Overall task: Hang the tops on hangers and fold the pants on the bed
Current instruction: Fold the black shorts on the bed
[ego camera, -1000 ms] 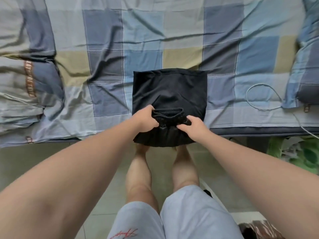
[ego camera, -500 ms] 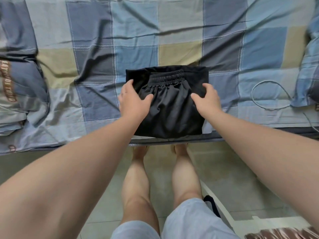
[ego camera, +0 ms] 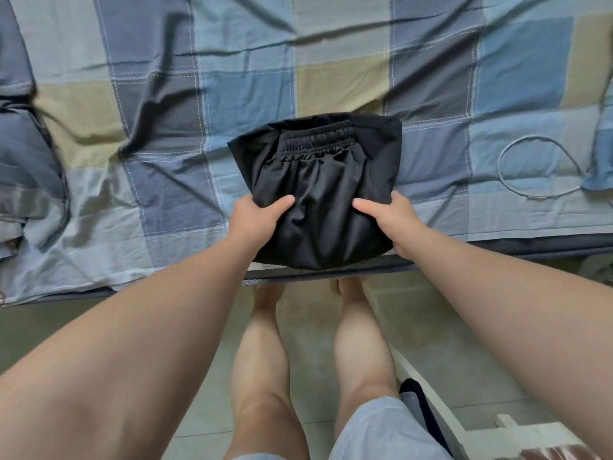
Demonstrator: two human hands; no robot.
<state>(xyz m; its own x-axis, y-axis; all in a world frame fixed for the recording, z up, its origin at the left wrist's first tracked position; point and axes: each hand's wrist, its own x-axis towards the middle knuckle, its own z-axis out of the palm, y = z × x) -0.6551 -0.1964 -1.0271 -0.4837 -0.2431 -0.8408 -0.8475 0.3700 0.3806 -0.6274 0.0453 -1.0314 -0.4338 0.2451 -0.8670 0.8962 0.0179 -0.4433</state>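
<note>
A pair of black pants (ego camera: 320, 190) lies folded into a compact bundle at the near edge of the bed (ego camera: 331, 61), its elastic waistband on top at the far side. My left hand (ego camera: 255, 217) grips the bundle's near left side, thumb on top. My right hand (ego camera: 388, 217) grips the near right side the same way. The near part of the bundle bulges and hangs slightly over the bed's edge.
The bed carries a blue, grey and tan checked sheet. A rumpled grey quilt (ego camera: 23, 167) lies at the left. A thin white cable (ego camera: 537, 167) loops on the sheet at the right. My bare legs stand on tiled floor below, beside a white rack (ego camera: 464, 429).
The waistband end was folded away from me onto the rest of the pants. My hands then slid from the bundle's sides back to its near corners and took hold there.
</note>
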